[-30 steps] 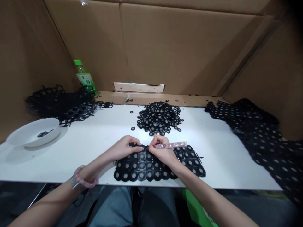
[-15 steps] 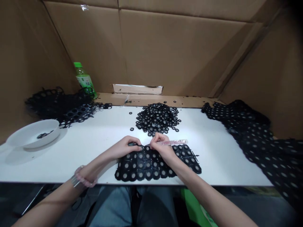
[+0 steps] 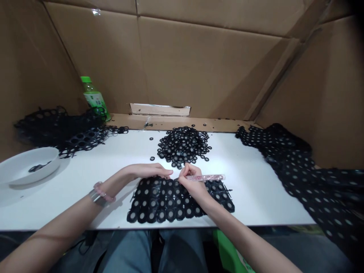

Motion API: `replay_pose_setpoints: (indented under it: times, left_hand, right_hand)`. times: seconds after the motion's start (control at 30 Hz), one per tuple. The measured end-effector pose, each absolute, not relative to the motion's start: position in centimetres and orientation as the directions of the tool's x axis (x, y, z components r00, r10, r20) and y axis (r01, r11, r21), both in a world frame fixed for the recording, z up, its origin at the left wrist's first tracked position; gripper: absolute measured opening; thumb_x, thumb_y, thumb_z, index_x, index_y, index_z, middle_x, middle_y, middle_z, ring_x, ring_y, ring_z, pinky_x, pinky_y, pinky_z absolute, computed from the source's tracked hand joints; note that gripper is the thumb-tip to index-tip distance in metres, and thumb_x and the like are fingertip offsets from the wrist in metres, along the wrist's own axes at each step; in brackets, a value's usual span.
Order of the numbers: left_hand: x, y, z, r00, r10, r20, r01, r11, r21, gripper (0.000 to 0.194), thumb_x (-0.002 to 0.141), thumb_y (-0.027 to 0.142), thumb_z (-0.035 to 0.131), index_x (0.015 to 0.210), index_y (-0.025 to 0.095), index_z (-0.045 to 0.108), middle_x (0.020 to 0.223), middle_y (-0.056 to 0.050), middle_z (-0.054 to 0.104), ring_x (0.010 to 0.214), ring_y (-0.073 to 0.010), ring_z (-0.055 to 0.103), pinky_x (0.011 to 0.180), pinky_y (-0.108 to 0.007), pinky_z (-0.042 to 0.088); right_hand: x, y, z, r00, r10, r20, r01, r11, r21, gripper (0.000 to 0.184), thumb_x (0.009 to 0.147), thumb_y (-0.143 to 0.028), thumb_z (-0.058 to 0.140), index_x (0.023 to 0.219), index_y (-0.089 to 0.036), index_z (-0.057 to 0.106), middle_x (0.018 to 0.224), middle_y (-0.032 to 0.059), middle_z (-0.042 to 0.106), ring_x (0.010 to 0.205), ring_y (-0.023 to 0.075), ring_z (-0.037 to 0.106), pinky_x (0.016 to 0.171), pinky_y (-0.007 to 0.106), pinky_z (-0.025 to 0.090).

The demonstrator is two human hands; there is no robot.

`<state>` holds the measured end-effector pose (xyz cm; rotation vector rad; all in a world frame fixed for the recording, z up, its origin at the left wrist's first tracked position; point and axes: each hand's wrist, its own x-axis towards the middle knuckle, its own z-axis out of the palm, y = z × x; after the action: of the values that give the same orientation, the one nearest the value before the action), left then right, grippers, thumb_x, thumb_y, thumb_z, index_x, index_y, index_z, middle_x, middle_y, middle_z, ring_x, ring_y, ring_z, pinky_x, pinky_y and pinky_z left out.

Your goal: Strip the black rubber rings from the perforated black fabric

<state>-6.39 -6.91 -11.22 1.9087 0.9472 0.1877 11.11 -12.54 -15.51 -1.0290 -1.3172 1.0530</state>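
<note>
My left hand (image 3: pixel 150 171) lies with its fingers stretched along the top edge of a black perforated sheet of joined rings (image 3: pixel 153 203), with nothing visible in it. My right hand (image 3: pixel 190 182) pinches a slim pink translucent tube (image 3: pixel 210 177), whose tip meets the sheet's top edge between my hands. Each ring in the sheet has a pale grey centre. A heap of loose black rings (image 3: pixel 183 146) sits just beyond my hands.
A white shallow bowl (image 3: pixel 28 167) holding black scraps stands at the left. Behind it lie tangled black mesh offcuts (image 3: pixel 59 131) and a green-capped drink bottle (image 3: pixel 92 99). A large black ring sheet (image 3: pixel 295 167) drapes over the white table's (image 3: pixel 250 197) right end. Cardboard walls surround the table.
My left hand has flattened out from its pinch on a small black piece. The view has swung, shifting everything leftward, and the sheet now looks wider.
</note>
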Motion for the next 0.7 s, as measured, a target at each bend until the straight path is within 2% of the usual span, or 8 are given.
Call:
replay_pose_setpoints:
  times: [0.1,0.17,0.33,0.53,0.7]
  left_hand:
    - [-6.0,-7.3,-12.0,0.740,0.600,-0.305,0.550,-0.277,0.788,0.030,0.072,0.042,0.055,0.065,0.013,0.061,0.055,0.002,0.050,0.052,-0.0101,0.039,0.050,-0.020,0.030]
    - [-5.9,-7.9,-12.5,0.721,0.646,-0.252,0.552,-0.315,0.772,0.028,0.073,0.040,0.054,0.068,0.013,0.060,0.055,0.003,0.048,0.053,-0.0095,0.038,0.050,-0.020,0.028]
    - [-6.3,-8.9,-13.3,0.691,0.709,-0.140,0.547,-0.387,0.743,0.028,0.080,0.038,0.046,0.073,0.014,0.059,0.067,0.001,0.056,0.063,-0.0118,0.046,0.059,-0.020,0.033]
    - [-6.4,-9.4,-13.9,0.654,0.751,-0.088,0.559,-0.402,0.725,0.026,0.081,0.037,0.045,0.074,0.016,0.058,0.066,0.002,0.055,0.063,-0.0123,0.048,0.060,-0.021,0.035]
    - [-6.5,-9.7,-14.3,0.654,0.753,-0.073,0.495,-0.353,0.794,0.024,0.081,0.035,0.045,0.079,0.016,0.059,0.074,0.000,0.058,0.069,-0.0135,0.050,0.065,-0.022,0.036]
  right_hand:
    - [11.2,-12.9,-15.2,0.019,0.969,0.245,0.148,0.239,-0.960,0.020,0.058,-0.010,0.051,0.051,-0.020,0.035,0.050,-0.0070,0.036,0.048,0.0081,0.035,0.047,0.022,0.027]
    - [11.2,-13.0,-15.1,0.001,0.971,0.239,0.195,0.234,-0.952,0.019,0.058,-0.010,0.049,0.051,-0.020,0.035,0.050,-0.0068,0.035,0.048,0.0081,0.034,0.047,0.022,0.026]
    - [11.3,-12.9,-15.2,-0.068,0.974,0.217,0.209,0.227,-0.951,0.018,0.060,-0.011,0.049,0.051,-0.020,0.036,0.050,-0.0062,0.038,0.048,0.0086,0.036,0.046,0.022,0.028]
    - [11.3,-12.9,-15.3,-0.093,0.969,0.227,0.240,0.243,-0.940,0.018,0.061,-0.012,0.048,0.052,-0.020,0.035,0.051,-0.0060,0.038,0.048,0.0086,0.037,0.046,0.021,0.029]
    - [10.8,-13.3,-15.2,-0.113,0.953,0.282,0.368,0.304,-0.879,0.017,0.061,-0.011,0.046,0.051,-0.020,0.035,0.050,-0.0056,0.039,0.048,0.0087,0.037,0.047,0.022,0.028]
